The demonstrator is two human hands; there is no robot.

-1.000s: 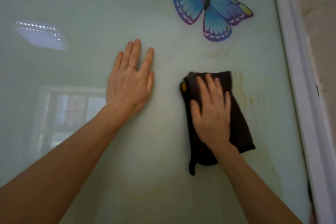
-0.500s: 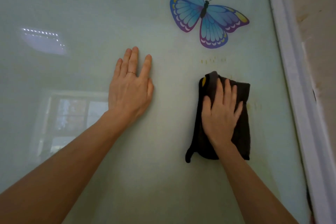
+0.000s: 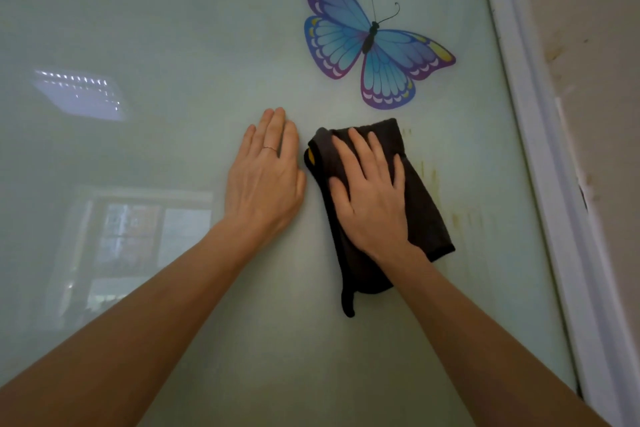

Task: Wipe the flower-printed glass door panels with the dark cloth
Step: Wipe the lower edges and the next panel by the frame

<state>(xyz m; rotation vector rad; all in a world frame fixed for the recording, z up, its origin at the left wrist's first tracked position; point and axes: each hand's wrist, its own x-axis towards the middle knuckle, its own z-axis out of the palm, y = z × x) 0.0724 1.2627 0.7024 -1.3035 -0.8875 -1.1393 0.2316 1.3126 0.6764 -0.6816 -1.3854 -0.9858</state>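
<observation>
A pale green glass door panel (image 3: 173, 28) fills the view, with a blue and purple butterfly print (image 3: 370, 42) at the upper middle. My right hand (image 3: 372, 194) presses flat with straight fingers on a folded dark cloth (image 3: 420, 204) against the glass, just below the butterfly. My left hand (image 3: 265, 177) lies flat on the glass right beside the cloth, fingers straight and close together, a thin ring on one finger. Yellowish streaks (image 3: 433, 180) mark the glass to the right of the cloth.
A white door frame (image 3: 540, 184) runs down the right side of the panel, with a stained beige wall (image 3: 602, 80) beyond it. The glass reflects a ceiling light (image 3: 79, 94) and a window (image 3: 138, 239) on the left.
My right hand has slid the cloth to the left, back next to my left hand. The view has shifted, so both hands and the butterfly sit lower in the frame.
</observation>
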